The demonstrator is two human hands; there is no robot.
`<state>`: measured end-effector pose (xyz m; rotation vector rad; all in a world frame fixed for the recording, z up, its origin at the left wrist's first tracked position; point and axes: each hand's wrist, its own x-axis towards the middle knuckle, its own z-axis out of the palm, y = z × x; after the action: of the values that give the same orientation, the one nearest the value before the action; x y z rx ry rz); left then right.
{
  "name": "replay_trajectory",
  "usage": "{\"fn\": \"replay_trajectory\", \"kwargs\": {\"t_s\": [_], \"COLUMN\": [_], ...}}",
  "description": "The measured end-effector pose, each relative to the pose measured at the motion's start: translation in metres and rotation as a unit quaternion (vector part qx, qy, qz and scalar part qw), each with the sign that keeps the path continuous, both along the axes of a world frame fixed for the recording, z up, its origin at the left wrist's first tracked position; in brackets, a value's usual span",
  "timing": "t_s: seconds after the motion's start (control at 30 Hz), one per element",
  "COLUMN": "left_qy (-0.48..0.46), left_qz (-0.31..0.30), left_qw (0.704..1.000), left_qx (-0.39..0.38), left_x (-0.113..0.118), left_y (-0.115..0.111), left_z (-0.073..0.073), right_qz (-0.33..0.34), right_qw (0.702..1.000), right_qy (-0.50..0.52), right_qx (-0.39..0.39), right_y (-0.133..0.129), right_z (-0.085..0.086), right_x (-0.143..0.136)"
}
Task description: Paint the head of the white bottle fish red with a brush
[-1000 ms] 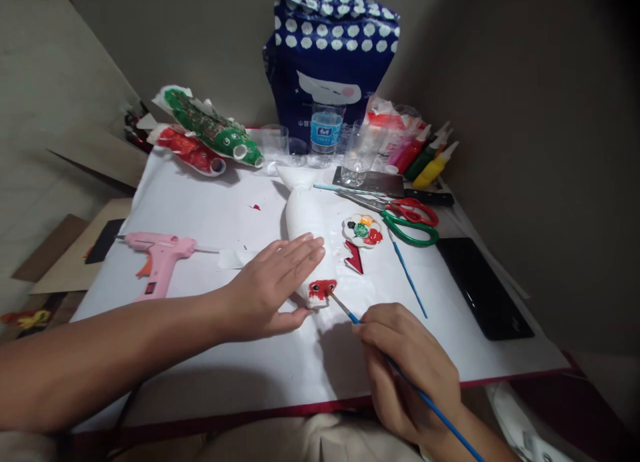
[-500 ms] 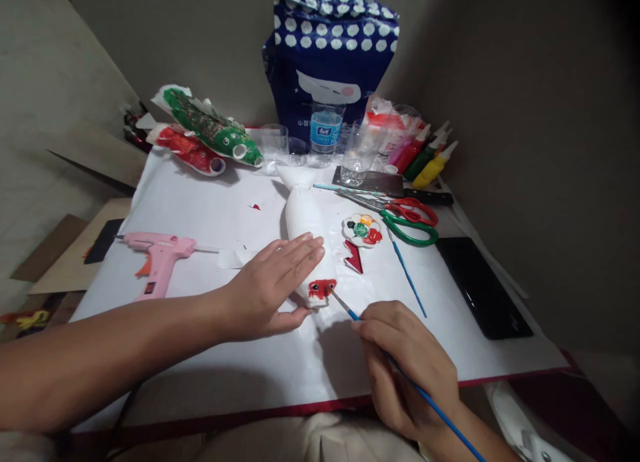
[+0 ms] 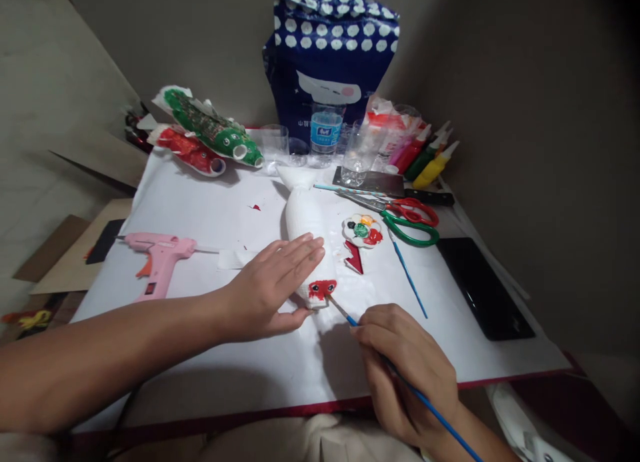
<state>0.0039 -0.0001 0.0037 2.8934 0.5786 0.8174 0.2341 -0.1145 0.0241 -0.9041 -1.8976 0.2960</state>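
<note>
A white fish figure (image 3: 306, 212) lies on the table with its tail away from me. Its near end carries red paint and two dark eyes. My left hand (image 3: 273, 285) steadies it, the fingers laid across its body and the thumb against its near end. Between the fingers of my right hand (image 3: 407, 362) is a blue-handled paintbrush (image 3: 425, 401), its tip touching the red patch just below the right eye. Beyond my right hand lies a flower-shaped palette (image 3: 350, 239) with red, green, black and orange paint.
Left of my arm lies a pink glue gun (image 3: 163, 254); painted fish (image 3: 210, 129) sit behind it. On the right are scissors (image 3: 407, 229), a second brush (image 3: 409, 279), a knife (image 3: 430, 197) and a black phone (image 3: 483, 289). Clear cups and paint bottles (image 3: 435, 165) line the back.
The brush tip has shifted slightly down and left on the red patch, and my right hand moved a little with it. My left hand and the fish stay in place.
</note>
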Motion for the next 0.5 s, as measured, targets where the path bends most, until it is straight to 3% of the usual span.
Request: {"fn": "replay_trajectory", "kwargs": {"t_s": [0.5], "left_qy": [0.004], "left_qz": [0.000], "left_qw": [1.000], "left_qx": [-0.004], "left_x": [-0.0002], "left_y": [-0.0003], "left_z": [0.0011], "right_qz": [-0.022], "right_qw": [1.000], "right_qy": [-0.016], "right_qx": [0.010], "right_y": [-0.0002], "right_z": [0.0006], "right_x": [0.0019]}}
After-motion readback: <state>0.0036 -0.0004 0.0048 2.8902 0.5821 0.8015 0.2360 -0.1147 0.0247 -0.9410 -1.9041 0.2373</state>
